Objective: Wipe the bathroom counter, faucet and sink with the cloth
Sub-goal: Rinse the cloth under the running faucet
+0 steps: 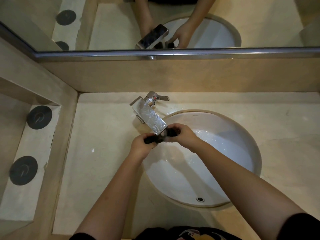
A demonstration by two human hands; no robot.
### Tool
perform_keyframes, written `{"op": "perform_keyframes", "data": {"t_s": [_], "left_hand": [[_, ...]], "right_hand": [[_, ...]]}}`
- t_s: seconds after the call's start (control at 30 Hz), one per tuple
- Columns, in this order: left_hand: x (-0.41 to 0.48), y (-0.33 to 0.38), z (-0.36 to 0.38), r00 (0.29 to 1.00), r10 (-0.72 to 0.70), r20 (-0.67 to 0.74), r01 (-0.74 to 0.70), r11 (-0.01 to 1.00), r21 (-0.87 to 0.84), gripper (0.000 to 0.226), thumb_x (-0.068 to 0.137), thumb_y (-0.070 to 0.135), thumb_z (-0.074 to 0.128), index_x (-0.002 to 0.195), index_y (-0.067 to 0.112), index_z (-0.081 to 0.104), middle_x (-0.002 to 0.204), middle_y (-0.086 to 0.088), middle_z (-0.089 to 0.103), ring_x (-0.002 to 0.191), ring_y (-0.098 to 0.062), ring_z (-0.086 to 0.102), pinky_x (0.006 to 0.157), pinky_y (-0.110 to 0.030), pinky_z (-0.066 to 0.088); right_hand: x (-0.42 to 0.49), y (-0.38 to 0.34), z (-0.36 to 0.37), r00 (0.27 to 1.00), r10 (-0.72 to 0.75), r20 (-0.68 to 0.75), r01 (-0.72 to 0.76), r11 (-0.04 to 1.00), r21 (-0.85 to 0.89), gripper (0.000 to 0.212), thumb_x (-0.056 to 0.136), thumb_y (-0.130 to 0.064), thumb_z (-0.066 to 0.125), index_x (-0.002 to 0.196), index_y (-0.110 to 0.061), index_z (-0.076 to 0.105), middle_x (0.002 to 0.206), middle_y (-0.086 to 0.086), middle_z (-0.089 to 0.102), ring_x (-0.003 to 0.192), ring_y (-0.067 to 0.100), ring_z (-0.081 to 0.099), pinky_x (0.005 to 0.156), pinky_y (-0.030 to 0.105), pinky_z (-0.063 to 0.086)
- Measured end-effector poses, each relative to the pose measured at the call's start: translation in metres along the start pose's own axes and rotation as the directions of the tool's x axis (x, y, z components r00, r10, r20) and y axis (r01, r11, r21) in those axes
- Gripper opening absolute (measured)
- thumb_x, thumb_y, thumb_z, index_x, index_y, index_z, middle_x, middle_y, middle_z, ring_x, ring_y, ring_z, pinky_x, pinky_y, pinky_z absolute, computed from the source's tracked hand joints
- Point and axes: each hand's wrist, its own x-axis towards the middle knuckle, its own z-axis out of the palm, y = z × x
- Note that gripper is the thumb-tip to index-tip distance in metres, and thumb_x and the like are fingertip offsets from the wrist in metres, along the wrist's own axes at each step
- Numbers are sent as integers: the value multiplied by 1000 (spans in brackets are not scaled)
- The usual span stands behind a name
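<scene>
Both hands [161, 139] clenched on dark cloth [160, 137] under faucet [149, 115] lip, at sink [242, 129] rim.

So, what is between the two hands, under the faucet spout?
In the head view, the dark cloth stretches between the left hand and right hand, under the faucet spout's end.

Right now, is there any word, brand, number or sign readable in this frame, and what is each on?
Small dark brand mark on the sink back rim at: too small to read.
Red dot on the faucet handle: a mark, no text.
Nothing else is legible.
</scene>
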Motion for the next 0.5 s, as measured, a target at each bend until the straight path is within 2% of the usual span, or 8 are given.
{"op": "perform_keyframes", "data": {"t_s": [0.07,0.13,0.2,0.27,0.33,0.37,0.43,0.5], "left_hand": [[0,-1,-7,999,30,-23,-28,998,48,27,84,5,66,110,12,68,104,-7,70,96,-23,65,87,-30,49],[0,-1,-12,995,74,-67,-65,990,125,20,88,10,63,108,11,68,99,-5,67,91,-21,61,82,-29,46],[-1,0,-14,992,87,-94,-74,988,139,17,89,12,63,104,10,67,95,-5,65,86,-21,59,77,-30,46],[-2,2,-13,999,16,-41,-17,1000,-14,17,89,11,62,106,9,64,100,-8,64,90,-26,62,78,-35,52],[-7,8,-6,997,-48,55,58,979,-193,19,92,10,60,111,9,60,107,-10,63,94,-26,65,76,-33,58],[-8,12,-2,994,-59,96,82,964,-254,19,94,12,58,112,10,59,107,-8,64,95,-24,66,76,-32,58],[-9,19,4,982,-80,171,141,913,-382,19,97,20,54,113,14,61,103,-5,69,96,-22,68,80,-33,57],[-9,22,5,971,-108,211,195,873,-448,23,95,26,54,112,14,62,100,-6,70,96,-22,69,82,-36,56]], "right_hand": [[1,4,-5,1000,-5,-6,5,992,-126,43,70,-18,85,108,-21,65,102,-2,67,95,14,63,84,27,51],[1,4,-6,1000,-25,6,25,964,-264,33,75,-29,80,104,-20,67,91,-3,67,83,15,63,77,30,51],[0,2,-3,997,-61,-36,49,962,-270,20,80,-28,75,94,-16,67,79,-2,63,72,17,57,67,31,46],[-3,-2,3,994,-52,-93,44,996,-78,14,83,-18,72,94,-12,67,81,2,62,71,17,57,67,31,50],[-8,-8,14,997,-17,-71,26,992,126,14,84,-9,69,98,-11,67,82,3,64,72,15,61,72,31,55],[-9,-9,21,999,-12,-47,21,984,175,15,86,-7,66,99,-13,67,83,2,65,74,15,62,76,32,55],[-13,-12,31,1000,-15,-5,16,985,174,23,89,-5,54,97,-20,69,86,2,69,82,16,63,84,33,52],[-14,-11,31,998,-55,5,55,997,52,26,89,-5,50,94,-19,72,89,4,72,89,19,64,86,32,49]]}}
